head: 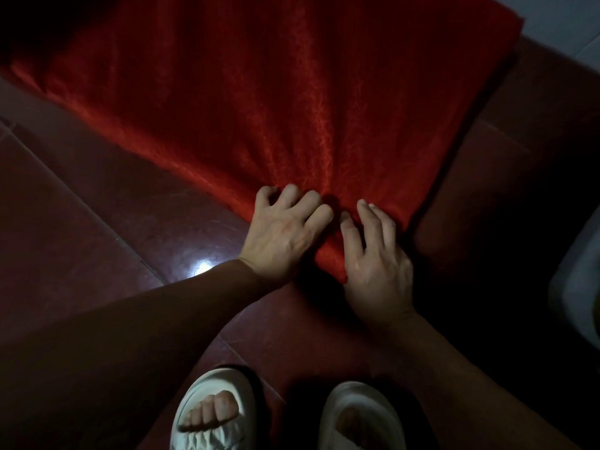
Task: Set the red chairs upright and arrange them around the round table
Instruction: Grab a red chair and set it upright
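Two white sandals [211, 414] are standing on the dark red floor [81, 206] nearest the camera. Just beyond, the left hand [285, 232] is clawing and bunching the red chair cover [276, 102], while the right hand [373, 254] is pressing its near edge with relaxed fingers; the cover is lying low across the floor, stretching away.

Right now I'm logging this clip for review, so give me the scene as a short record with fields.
view: head camera, looking down, dim light
main object: red fabric-covered chair, lying low over the floor, not upright
left hand: fingers curled into the red fabric at its near corner
right hand: on the same corner, fingers laid on the fabric, grip unclear
floor: dark red glossy tiles with a light glare
feet: white sandals at the bottom edge
round table: not in view
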Demonstrator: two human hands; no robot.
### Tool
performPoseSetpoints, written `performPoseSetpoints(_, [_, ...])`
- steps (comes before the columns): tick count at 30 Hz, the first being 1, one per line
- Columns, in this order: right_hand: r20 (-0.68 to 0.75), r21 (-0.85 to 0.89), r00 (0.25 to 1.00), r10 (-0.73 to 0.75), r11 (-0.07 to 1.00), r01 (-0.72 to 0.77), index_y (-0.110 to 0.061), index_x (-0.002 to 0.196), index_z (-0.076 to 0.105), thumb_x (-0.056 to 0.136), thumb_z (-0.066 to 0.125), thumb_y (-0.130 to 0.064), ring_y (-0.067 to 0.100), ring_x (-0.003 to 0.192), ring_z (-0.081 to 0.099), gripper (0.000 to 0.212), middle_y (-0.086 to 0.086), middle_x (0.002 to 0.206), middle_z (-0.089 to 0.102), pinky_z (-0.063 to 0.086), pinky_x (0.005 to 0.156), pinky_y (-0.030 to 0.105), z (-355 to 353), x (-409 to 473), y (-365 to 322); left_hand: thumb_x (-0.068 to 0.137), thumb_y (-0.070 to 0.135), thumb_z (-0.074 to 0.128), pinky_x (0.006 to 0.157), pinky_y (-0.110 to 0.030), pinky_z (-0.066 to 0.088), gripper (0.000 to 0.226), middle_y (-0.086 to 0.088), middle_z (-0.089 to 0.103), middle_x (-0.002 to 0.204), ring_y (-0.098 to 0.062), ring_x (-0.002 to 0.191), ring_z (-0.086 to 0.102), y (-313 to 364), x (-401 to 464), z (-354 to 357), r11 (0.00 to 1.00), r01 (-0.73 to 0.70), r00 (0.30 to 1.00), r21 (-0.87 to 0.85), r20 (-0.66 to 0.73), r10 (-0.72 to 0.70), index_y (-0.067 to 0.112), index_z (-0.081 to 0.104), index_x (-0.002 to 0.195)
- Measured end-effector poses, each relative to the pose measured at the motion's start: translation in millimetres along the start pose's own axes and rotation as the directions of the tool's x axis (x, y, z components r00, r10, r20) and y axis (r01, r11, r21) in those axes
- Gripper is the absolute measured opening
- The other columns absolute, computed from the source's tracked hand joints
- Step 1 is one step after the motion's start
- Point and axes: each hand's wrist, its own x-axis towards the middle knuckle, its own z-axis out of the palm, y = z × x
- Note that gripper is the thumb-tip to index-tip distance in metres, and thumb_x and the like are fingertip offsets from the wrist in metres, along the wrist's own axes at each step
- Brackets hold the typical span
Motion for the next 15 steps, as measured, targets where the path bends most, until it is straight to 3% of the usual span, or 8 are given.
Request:
performPoseSetpoints(7, [0.013, -0.011, 1.0, -0.028, 1.0, 0.029, -0.001, 0.115, 0.066, 0.086, 0.058, 0.0, 0.033, 0.122, 0.055, 0.03, 0.021, 0.129, 0.058, 0.057, 0.066, 0.039, -54, 11, -14, 0.067, 0.006, 0.08, 0.07, -0.048, 0.044, 0.031, -0.005, 0.059, 0.089, -0.028, 0.077, 0.053, -1, 8, -43, 0.999, 0.023, 1.0, -0.028, 0.01, -0.023, 0.01, 0.062, 0.092])
performPoseSetpoints(10, [0.045, -0.012, 0.999, -0.025, 1.0, 0.025, -0.003, 0.114, 0.068, 0.081, 0.067, -0.002, 0.03, 0.121, 0.056, 0.033, 0.017, 0.13, 0.059, 0.058, 0.065, 0.037, -91, 18, -25, 0.067, 0.007, 0.075, 0.071, -0.046, 0.04, 0.037, -0.003, 0.055, 0.09, -0.025, 0.081, 0.045, -5, 12, -72, 0.999, 0.017, 1.0, -0.045, -0.001, -0.017, 0.013, 0.053, 0.096])
performPoseSetpoints(15, [0.144, -0.018, 0.988, -0.053, 0.998, 0.056, -0.005, 0.114, 0.069, 0.064, 0.084, -0.008, 0.025, 0.118, 0.059, 0.052, 0.012, 0.127, 0.062, 0.058, 0.068, 0.037, -175, 40, -55, 0.073, 0.01, 0.063, 0.071, -0.044, 0.041, 0.027, -0.004, 0.054, 0.09, -0.024, 0.081, 0.043, -18, 24, -146, 0.996, 0.025, 1.0, -0.083, 0.0, -0.025, 0.015, 0.048, 0.096])
